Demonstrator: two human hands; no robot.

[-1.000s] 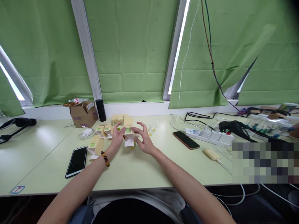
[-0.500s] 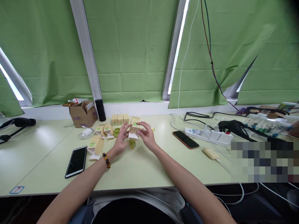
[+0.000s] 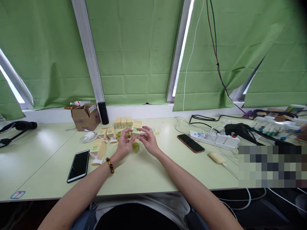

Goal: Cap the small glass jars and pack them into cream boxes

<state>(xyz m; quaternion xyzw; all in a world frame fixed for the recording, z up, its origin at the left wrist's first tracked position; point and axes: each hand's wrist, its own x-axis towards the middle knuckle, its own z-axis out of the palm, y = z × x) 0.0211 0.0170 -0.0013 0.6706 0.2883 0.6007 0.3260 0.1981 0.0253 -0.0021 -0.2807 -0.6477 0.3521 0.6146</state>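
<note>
A small cream cardboard box [image 3: 135, 135] with a green square on its face is held between my two hands over the table. My left hand [image 3: 123, 144] grips its left side, thumb low and fingers around the edge. On the other side, my right hand [image 3: 149, 142] is closed on the box with fingertips at its top and thumb below. A raised flap sticks up behind the fingers. Just below the box stands a small glass jar [image 3: 136, 148] with yellow-green contents. Green jars [image 3: 118, 136] sit behind my left hand, partly hidden.
Three closed boxes [image 3: 123, 122] stand behind; opened boxes [image 3: 98, 150] lie to the left. A phone [image 3: 78, 166] is at left, another phone [image 3: 190, 143] at right, beside a power strip [image 3: 214, 140] with cables. A brown carton [image 3: 85, 118] and black bottle [image 3: 103, 113] stand at the back.
The white flap that hung open at the box's lower end no longer shows. My hands and the box have shifted slightly left, and my fingers have closed in around it. The jar stays put.
</note>
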